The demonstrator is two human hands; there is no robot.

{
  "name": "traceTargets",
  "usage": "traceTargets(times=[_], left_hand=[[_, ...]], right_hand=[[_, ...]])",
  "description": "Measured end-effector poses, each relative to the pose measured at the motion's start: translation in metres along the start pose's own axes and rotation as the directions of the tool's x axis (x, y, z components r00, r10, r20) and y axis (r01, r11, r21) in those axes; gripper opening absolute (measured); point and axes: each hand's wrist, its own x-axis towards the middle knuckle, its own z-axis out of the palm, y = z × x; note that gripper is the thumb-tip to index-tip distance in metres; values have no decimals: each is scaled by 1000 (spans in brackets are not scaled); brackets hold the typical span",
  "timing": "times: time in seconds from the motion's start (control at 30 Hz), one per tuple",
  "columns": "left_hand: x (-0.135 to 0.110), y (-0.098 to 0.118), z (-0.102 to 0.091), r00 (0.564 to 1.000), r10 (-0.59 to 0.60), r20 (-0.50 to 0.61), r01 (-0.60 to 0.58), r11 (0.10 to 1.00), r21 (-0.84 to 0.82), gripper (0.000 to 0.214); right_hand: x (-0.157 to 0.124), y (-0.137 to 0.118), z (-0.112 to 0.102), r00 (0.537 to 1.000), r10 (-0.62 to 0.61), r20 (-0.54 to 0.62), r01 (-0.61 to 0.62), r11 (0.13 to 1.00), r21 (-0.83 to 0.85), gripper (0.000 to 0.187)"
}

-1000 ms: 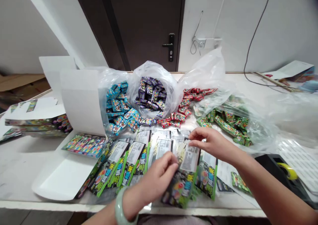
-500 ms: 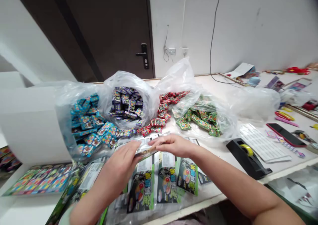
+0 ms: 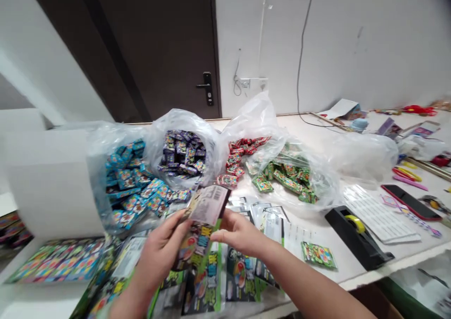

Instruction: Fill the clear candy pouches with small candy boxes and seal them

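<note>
Both hands are around one printed pouch [image 3: 207,206] with a pale upper panel and barcode, tilted up above the table. My left hand [image 3: 160,244] pinches its left edge, thumb on the front. At the right edge, my right hand [image 3: 241,234] grips it with the thumb across the front. Below lie several similar black and green pouches [image 3: 241,276], partly overlapping. Just beyond the hands are clear plastic bags of small candy packets: blue packets [image 3: 125,180], purple packets [image 3: 181,150], red packets [image 3: 234,161] and green packets [image 3: 291,175].
One green packet [image 3: 319,254] lies right of the pouches. Farther right are a black tape dispenser [image 3: 357,239], printed sheets [image 3: 380,215], a phone [image 3: 410,201] and scissors [image 3: 407,173]. An open white box [image 3: 52,182] with colourful packets stands at left.
The pouch has turned from nearly flat to upright, its printed front facing me. My right hand has shifted down to its right edge. The green packet beside my right forearm has come into view.
</note>
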Motion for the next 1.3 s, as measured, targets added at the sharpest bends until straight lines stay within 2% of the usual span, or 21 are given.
traceTargets(times=[0.03, 0.07, 0.13, 0.17, 0.23, 0.33, 0.37, 0.43, 0.5, 0.53, 0.6, 0.7, 0.8, 0.9, 1.0, 1.1, 1.17, 1.23, 1.3], left_hand=[[-2, 4, 5, 994, -87, 61, 93, 988, -120, 34], [-5, 8, 9, 978, -163, 127, 190, 952, -240, 35], [-10, 11, 14, 945, -238, 225, 316, 845, -432, 35], [-14, 11, 14, 937, -235, 259, 336, 810, -481, 35], [-25, 8, 10, 933, -203, 298, 333, 803, -494, 36], [-52, -3, 5, 931, -217, 293, 337, 819, -465, 31], [-62, -9, 5, 928, -241, 285, 359, 788, -500, 30], [-81, -20, 5, 904, -283, 322, 426, 670, -608, 31], [-94, -26, 5, 876, -283, 389, 481, 549, -683, 34], [-96, -26, 4, 878, -275, 392, 479, 520, -708, 36], [-96, -21, 1, 913, -266, 311, 407, 515, -754, 42], [-87, -8, -2, 950, -285, 126, 267, 536, -800, 45], [-84, -4, 7, 948, -301, 105, 247, 483, -840, 49], [-91, -12, 23, 932, -338, 130, 273, 418, -866, 66], [-100, -20, 32, 923, -367, 114, 294, 483, -825, 80], [-99, -19, 31, 936, -314, 156, 320, 581, -749, 77], [-93, -14, 28, 943, -260, 210, 329, 615, -717, 71], [-87, -10, 25, 940, -217, 265, 342, 628, -699, 65], [-82, -7, 21, 927, -185, 326, 365, 634, -681, 60]], right_hand=[[0, 5, 4, 999, 18, 33, -20, 996, 81, 58], [0, 8, 8, 1000, 26, 14, -27, 992, 126, 50], [0, 10, 12, 995, 48, -89, -36, 990, 138, 42], [-1, 9, 13, 988, 65, -143, -46, 991, 128, 40], [-4, 7, 13, 968, 93, -234, -71, 992, 101, 40], [-13, 8, 18, 963, 125, -239, -109, 991, 78, 40], [-17, 10, 21, 967, 147, -207, -134, 988, 73, 39], [-24, 16, 30, 968, 195, -160, -189, 981, 51, 39], [-30, 23, 39, 965, 207, -161, -209, 978, 5, 38], [-33, 25, 43, 966, 199, -164, -205, 979, -20, 38], [-36, 27, 48, 974, 191, -119, -200, 977, -72, 37], [-42, 25, 51, 967, 250, 46, -242, 961, -131, 36], [-49, 25, 48, 942, 315, 113, -298, 944, -145, 37], [-60, 37, 41, 939, 339, 56, -328, 934, -144, 42], [-70, 47, 36, 943, 332, 12, -330, 940, -82, 39], [-72, 45, 30, 967, 208, -144, -217, 975, -46, 48], [-68, 38, 24, 965, 107, -241, -130, 988, -81, 56], [-65, 33, 20, 965, 41, -258, -73, 991, -115, 53], [-64, 28, 16, 974, 17, -226, -55, 985, -164, 47]])
